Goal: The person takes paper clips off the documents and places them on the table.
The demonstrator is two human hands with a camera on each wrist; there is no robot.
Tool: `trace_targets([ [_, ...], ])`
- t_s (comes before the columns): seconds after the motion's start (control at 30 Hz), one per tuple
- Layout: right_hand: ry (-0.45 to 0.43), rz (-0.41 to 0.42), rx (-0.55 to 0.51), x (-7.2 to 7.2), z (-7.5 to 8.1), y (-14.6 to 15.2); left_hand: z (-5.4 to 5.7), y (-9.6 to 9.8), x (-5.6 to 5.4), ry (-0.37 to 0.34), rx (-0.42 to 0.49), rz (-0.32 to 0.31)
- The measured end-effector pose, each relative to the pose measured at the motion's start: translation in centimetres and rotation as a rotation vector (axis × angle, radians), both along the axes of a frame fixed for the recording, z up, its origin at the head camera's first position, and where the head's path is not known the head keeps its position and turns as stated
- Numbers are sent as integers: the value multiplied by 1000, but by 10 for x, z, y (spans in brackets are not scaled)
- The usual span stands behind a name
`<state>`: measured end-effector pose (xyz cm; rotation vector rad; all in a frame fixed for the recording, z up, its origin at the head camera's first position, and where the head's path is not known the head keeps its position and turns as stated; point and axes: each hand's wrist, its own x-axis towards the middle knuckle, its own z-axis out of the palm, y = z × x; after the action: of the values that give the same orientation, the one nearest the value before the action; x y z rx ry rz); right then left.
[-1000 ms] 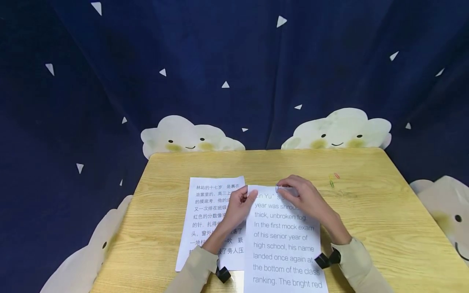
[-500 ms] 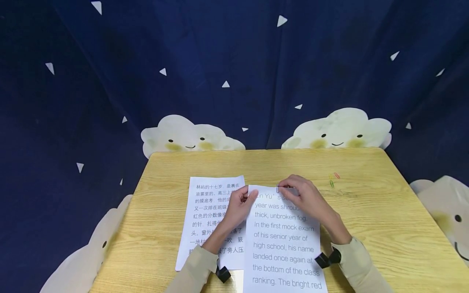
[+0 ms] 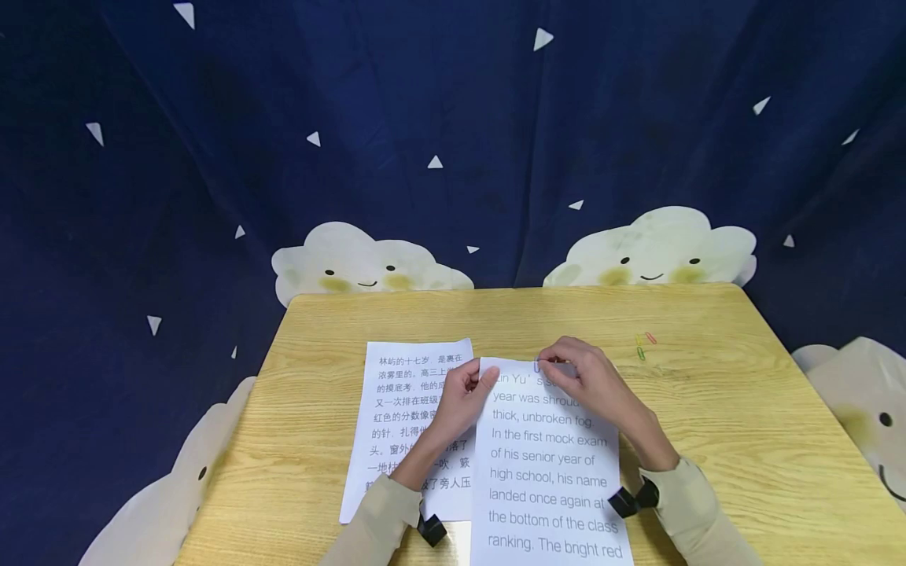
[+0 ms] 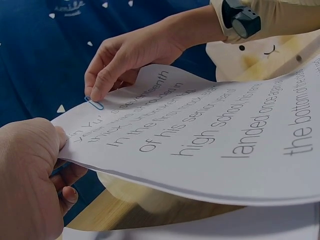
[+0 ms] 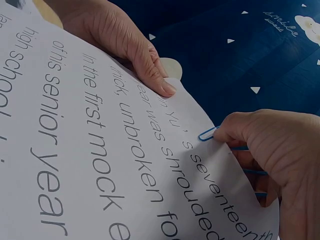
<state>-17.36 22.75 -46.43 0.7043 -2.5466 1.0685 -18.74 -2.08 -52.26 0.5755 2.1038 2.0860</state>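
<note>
A printed sheet of paper point(image 3: 545, 472) with large English text is held up at its top edge by both hands. My left hand point(image 3: 463, 397) pinches its top left corner, thumb on the printed face. My right hand point(image 3: 583, 377) is at the top edge further right, pinching a blue paper clip point(image 5: 206, 134). In the left wrist view, the paper clip point(image 4: 94, 103) sits over the sheet's edge, one loop lying on the printed face. Blue slivers show between the right hand's lower fingers in the right wrist view. The fingers behind the sheet are partly hidden.
Another sheet point(image 3: 406, 393), with Chinese text, lies on the wooden table point(image 3: 304, 440) to the left, partly under my left forearm. Right of the hands lie a green paper clip point(image 3: 641, 354), a red one point(image 3: 651, 338) and a yellow one point(image 3: 640, 340). A dark blue curtain point(image 3: 425, 94) hangs behind.
My right fingertips have shifted very slightly to the right along the top edge, with the blue paper clip there. The left hand keeps its hold, and the loose clips lie as before.
</note>
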Motion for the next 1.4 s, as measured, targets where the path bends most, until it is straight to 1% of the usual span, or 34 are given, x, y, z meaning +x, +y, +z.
trace_targets([
  [0.33,-12,2,-5,0,0,0,1,0,1,0,7,-13],
  [0.67,-21,-10,-6,1,-1,0,2,-1,0,10,-10,-33],
  [0.97,-59,-22,-4,1,-1,-1,1,0,1,17,9,-24],
  [1.17,-77,-38,0,2,-2,-2,3,0,2,10,17,-25],
  [1.4,-95,-62,16,3,0,-3,2,0,2,0,5,-31],
])
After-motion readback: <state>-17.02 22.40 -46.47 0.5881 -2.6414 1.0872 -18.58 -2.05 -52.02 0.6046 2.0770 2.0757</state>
